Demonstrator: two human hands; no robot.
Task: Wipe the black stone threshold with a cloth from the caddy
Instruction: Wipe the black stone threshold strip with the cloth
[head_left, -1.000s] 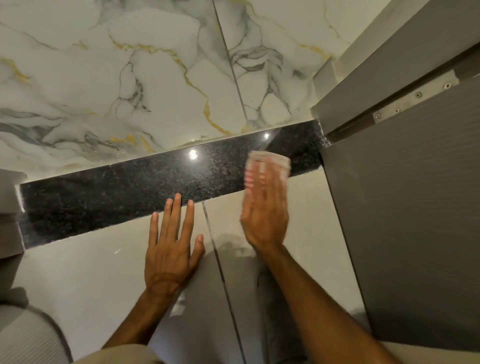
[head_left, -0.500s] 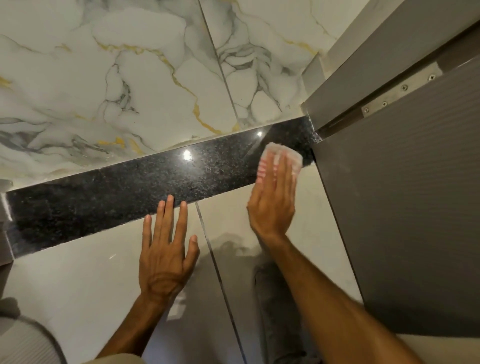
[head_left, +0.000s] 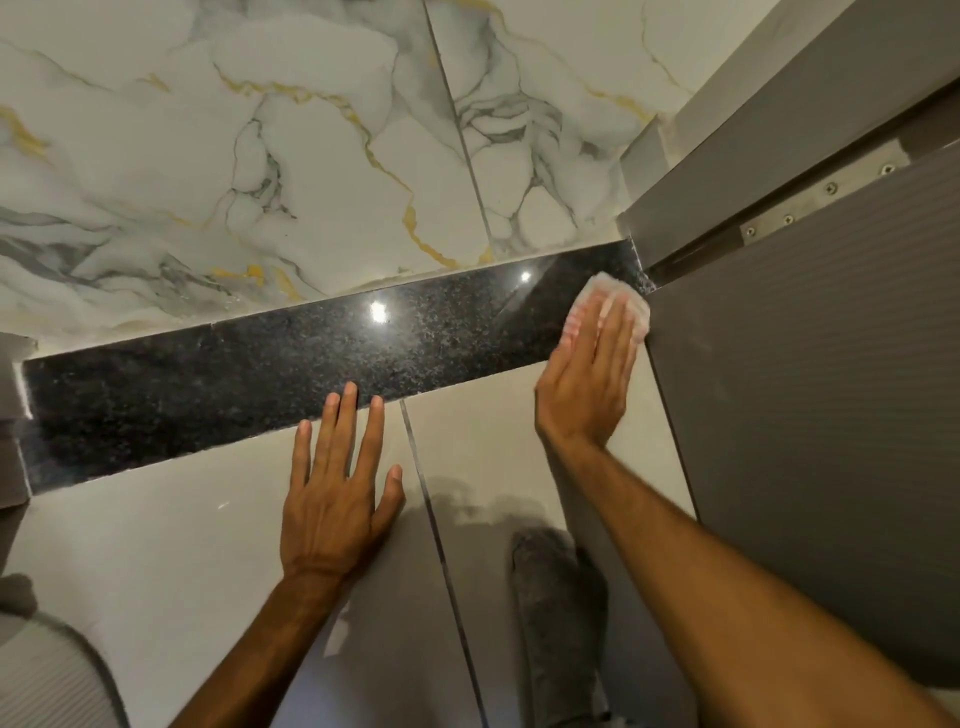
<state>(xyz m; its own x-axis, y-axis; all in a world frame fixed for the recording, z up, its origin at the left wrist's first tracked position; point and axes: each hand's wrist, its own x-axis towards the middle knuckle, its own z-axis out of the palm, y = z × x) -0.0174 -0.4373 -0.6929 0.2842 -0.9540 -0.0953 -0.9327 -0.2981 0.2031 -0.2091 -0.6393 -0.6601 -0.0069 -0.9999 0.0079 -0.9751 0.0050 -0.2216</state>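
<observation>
**Cloth pressed to the right end of the black threshold**

The fingers of the right hand lie straight and close together, flat on a small pale cloth with pink stripes. The cloth shows beyond the fingertips and on either side of them. It rests on the right end of the speckled, polished black stone threshold, touching or just beside the lower corner of the ribbed grey door; contact cannot be made out.

The left hand holds nothing. Its fingers are spread a little and laid flat on the plain beige floor tile, with the longer fingertips reaching onto the near edge of the threshold.

Beyond the threshold lies white marble-look tile with grey and gold veins. A dark grout line runs between the two forearms. The door and its grey frame, with a screwed metal hinge plate, close off the threshold's right end.
</observation>
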